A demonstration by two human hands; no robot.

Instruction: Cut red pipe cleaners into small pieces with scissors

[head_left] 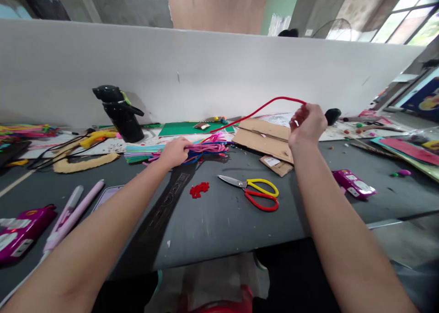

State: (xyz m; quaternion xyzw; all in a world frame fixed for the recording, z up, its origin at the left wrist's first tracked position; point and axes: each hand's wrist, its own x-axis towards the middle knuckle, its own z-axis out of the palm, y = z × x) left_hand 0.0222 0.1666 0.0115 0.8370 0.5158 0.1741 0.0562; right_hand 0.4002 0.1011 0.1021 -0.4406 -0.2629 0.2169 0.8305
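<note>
My right hand [307, 124] is raised over the right of the table, its fingers pinching one end of a long red pipe cleaner [262, 106]. That red stem arches to the left, and its far end reaches down to the bundle. My left hand [174, 152] is closed on a bundle of colored pipe cleaners [209, 147], pink, purple, blue and pale green, lying on the table; its fingertips are partly hidden. In front of me lie scissors [252, 189] with one yellow and one red handle, blades slightly apart. Left of them is a small heap of short red pieces [199, 190].
A black flask [120, 114] stands at the back left by the white partition [212, 70]. Cardboard [262, 139] lies behind the scissors, near a green sheet [178, 128]. Magenta power strips [355, 184] sit at both sides. A pink hair-straightener-like tool [68, 217] lies left.
</note>
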